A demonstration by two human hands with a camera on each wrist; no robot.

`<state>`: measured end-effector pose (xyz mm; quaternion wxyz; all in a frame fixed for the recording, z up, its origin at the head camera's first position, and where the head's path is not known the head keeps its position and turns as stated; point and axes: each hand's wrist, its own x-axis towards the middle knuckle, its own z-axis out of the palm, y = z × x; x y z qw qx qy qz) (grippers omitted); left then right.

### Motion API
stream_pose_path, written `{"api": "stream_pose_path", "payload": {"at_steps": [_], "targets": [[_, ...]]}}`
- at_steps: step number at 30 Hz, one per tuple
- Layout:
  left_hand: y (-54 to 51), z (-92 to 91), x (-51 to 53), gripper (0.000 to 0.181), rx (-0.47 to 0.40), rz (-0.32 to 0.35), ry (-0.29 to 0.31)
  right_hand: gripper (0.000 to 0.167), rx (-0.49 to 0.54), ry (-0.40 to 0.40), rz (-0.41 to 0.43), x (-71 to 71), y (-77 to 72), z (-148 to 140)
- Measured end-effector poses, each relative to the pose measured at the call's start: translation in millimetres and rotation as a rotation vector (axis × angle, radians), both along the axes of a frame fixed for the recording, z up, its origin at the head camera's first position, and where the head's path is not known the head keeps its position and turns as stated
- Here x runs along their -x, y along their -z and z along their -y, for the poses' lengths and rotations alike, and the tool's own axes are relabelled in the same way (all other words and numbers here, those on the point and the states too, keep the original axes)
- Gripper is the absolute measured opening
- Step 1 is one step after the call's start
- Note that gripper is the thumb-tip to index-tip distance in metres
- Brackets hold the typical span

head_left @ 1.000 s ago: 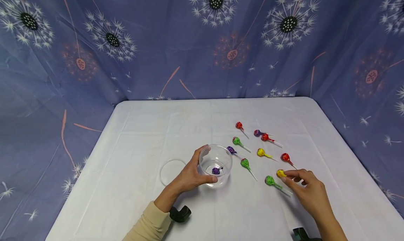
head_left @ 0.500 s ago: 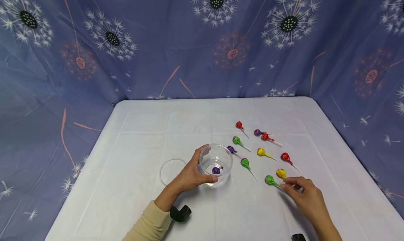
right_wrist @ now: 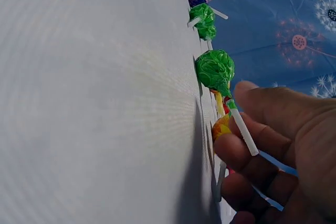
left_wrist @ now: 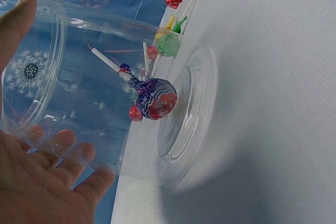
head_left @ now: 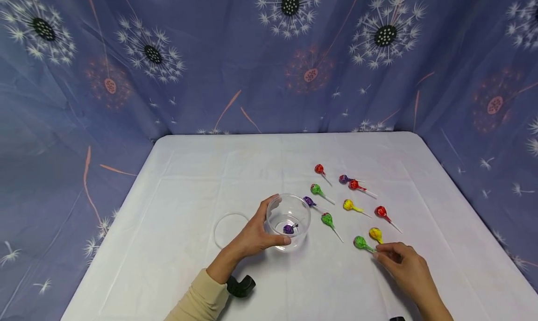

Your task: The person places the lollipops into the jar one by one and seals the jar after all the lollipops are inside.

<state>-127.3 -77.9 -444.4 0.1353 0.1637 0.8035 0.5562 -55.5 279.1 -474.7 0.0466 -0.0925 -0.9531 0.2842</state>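
My left hand [head_left: 256, 232] grips a clear round plastic tub [head_left: 296, 239] from its left side, thumb in front and fingers behind. One purple-wrapped lollipop [left_wrist: 156, 98] lies inside the tub, its white stick pointing up the wall. At the right, my right hand [head_left: 405, 265] pinches the stick end of a green lollipop [head_left: 360, 242] with thumb and fingers. In the right wrist view that white stick [right_wrist: 244, 129] angles off the tabletop between thumb and fingers. Right beside it lies a yellow lollipop [head_left: 375, 234], its stick hidden by the hand.
Several more lollipops lie loose right of the tub, among them a red one [head_left: 380, 212], a yellow one [head_left: 348, 205] and a green one [head_left: 327, 219]. A clear round lid [head_left: 215, 230] lies partly behind the left forearm. Patterned blue cloth [head_left: 210, 68] surrounds the white table [head_left: 189, 181].
My right hand has left the yellow lollipop, which stays on the table, and moved slightly toward me and left to the green one's stick. The left hand keeps holding the tub in place.
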Motion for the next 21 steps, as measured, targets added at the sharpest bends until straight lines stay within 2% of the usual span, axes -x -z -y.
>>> {"api": "stream_pose_path", "payload": {"at_steps": [5, 12, 18, 21], "targets": [[-0.6, -0.4, -0.3, 0.098, -0.005, 0.003, 0.004, 0.019, 0.004, -0.003, 0.026, -0.1, 3.5, -2.0], [-0.6, -0.5, 0.1, 0.098, -0.012, 0.003, 0.004, 0.015, -0.031, -0.018, -0.016, -0.5, 6.1, -2.7], [-0.3, -0.2, -0.3, 0.098, -0.010, 0.004, 0.000, 0.020, -0.017, 0.012, 0.061, -0.4, 5.3, -2.3], [-0.5, 0.0, -0.4, 0.098, -0.007, -0.001, -0.003, 0.022, -0.022, 0.024, 0.068, -0.3, 4.4, -2.4]]}}
